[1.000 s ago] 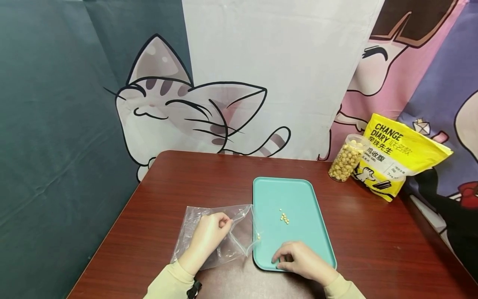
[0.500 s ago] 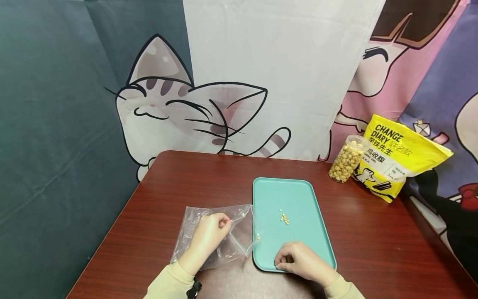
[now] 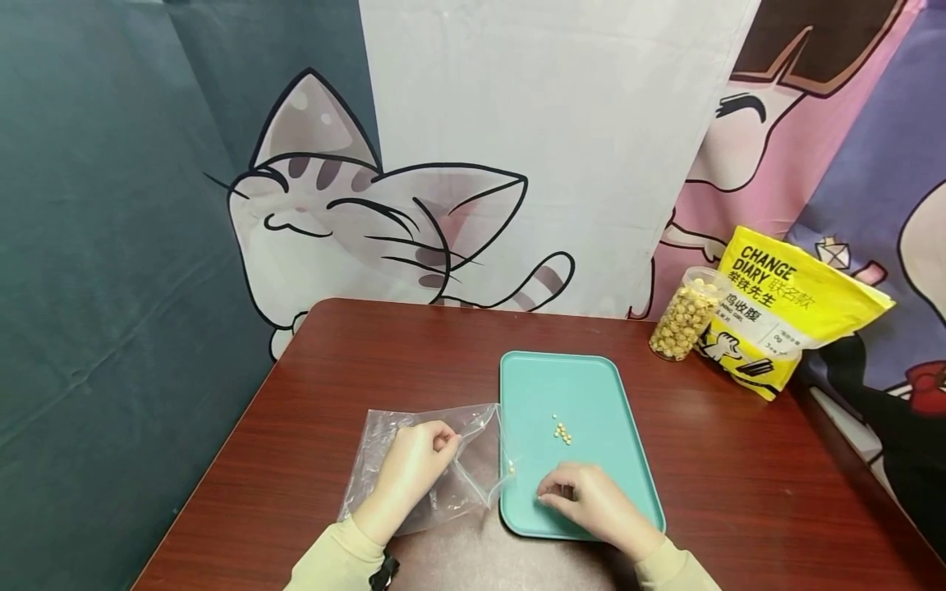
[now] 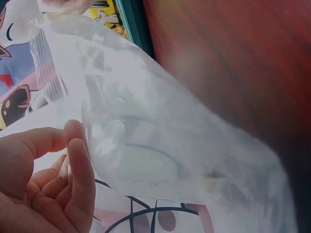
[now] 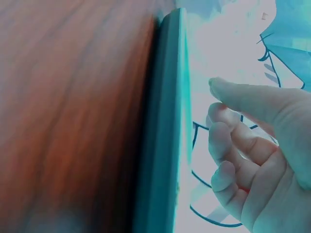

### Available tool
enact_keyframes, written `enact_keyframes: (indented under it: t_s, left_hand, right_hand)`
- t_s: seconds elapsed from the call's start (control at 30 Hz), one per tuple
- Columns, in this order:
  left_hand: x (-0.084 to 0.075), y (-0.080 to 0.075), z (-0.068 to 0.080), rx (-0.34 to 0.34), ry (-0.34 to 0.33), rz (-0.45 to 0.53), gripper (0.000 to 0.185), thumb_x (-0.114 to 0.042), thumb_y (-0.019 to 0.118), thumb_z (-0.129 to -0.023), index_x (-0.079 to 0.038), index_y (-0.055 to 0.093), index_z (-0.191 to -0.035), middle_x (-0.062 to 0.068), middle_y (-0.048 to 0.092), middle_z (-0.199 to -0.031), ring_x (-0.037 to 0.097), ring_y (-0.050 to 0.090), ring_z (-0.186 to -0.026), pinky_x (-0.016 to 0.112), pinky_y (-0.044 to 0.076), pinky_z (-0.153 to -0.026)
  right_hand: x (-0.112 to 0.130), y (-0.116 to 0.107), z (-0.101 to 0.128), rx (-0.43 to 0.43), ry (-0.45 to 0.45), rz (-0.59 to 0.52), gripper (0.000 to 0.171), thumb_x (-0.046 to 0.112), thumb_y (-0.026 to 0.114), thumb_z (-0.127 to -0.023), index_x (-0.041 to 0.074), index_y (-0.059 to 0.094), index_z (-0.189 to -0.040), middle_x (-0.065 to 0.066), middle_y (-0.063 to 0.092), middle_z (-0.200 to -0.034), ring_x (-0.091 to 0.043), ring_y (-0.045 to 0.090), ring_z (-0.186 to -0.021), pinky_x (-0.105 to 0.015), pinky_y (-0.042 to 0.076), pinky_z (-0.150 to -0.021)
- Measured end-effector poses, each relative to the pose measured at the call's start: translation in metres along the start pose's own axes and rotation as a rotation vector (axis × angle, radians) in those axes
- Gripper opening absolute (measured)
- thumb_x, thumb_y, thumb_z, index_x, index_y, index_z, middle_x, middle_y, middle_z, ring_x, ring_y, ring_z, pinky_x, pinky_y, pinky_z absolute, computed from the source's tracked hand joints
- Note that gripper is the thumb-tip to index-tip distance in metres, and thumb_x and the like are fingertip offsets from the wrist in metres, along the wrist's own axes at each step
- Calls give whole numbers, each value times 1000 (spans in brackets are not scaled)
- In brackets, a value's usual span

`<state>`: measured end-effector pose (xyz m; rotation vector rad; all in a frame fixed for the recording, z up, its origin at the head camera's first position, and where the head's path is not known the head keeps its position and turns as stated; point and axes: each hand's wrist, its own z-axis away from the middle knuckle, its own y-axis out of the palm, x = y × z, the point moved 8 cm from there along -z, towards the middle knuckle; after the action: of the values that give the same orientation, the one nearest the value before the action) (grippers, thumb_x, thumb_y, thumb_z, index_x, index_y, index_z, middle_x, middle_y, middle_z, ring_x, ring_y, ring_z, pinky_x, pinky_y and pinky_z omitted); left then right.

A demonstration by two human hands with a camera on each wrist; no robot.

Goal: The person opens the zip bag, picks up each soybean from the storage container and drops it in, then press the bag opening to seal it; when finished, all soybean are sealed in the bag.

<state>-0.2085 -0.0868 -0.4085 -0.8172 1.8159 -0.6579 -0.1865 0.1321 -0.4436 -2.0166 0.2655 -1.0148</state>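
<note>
A clear zip-top plastic bag [image 3: 476, 464] lies on the table, its mouth spread over the left rim of a turquoise tray [image 3: 591, 386]. My left hand [image 3: 416, 460] pinches the bag's upper edge between thumb and forefinger. In the left wrist view the bag [image 4: 146, 107] stretches away from those fingertips. One small yellowish bean-like piece [image 3: 512, 469] shows at the bag's mouth. Several more pale yellow pieces [image 3: 563, 433] lie mid-tray. Over the tray's near part, my right hand [image 3: 587, 501] has curled fingers, thumb and forefinger tips close together; I cannot tell if something tiny is between them.
Behind the tray on the right stands a clear jar [image 3: 683, 320] full of yellowish round pieces. A yellow pouch [image 3: 783, 312] with black lettering leans beside it. The dark red wooden table [image 3: 414, 353] meets a printed cloth backdrop [image 3: 562, 123] at the back.
My right hand first shifts slightly right as its thumb and forefinger come together, then rises away from the tray's near edge. The left hand and the bag stay in place.
</note>
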Motion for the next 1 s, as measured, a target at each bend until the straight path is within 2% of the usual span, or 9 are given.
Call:
enact_keyframes:
  t_s: [0.17, 0.47, 0.87, 1.0]
  left_hand:
    - [-2, -1, 0, -3, 3, 1, 11, -17, 69, -81, -16, 66, -70, -16, 49, -52, -2, 41, -48, 18, 37, -50]
    - [-3, 0, 0, 2, 2, 0, 11, -17, 69, -81, -17, 66, -71, -16, 50, -52, -2, 42, -48, 19, 38, -50]
    - [-3, 1, 0, 5, 10, 0, 11, -17, 70, -81, -16, 66, -71, -15, 49, -52, -1, 41, -48, 18, 37, -50]
    - [-3, 1, 0, 6, 7, 4, 11, -17, 70, -81, -16, 66, -71, -15, 50, -51, -2, 42, -47, 18, 37, -49]
  right_hand:
    - [11, -2, -11, -26, -17, 23, 10, 10, 75, -79, 19, 70, -81, 16, 59, -74, 5, 48, -67, -17, 43, -59]
    - [19, -1, -28, -89, 4, 37, 7, 12, 75, -78, 17, 71, -80, 15, 58, -71, 6, 47, -63, -15, 42, -56]
    - [21, -5, -34, -132, 16, 27, 8, 10, 74, -79, 16, 70, -81, 13, 60, -72, 5, 48, -63, -16, 43, -56]
    - [21, -5, -37, -118, 21, 54, 2, 14, 72, -82, 14, 71, -82, 13, 61, -73, 5, 49, -64, -16, 43, -58]
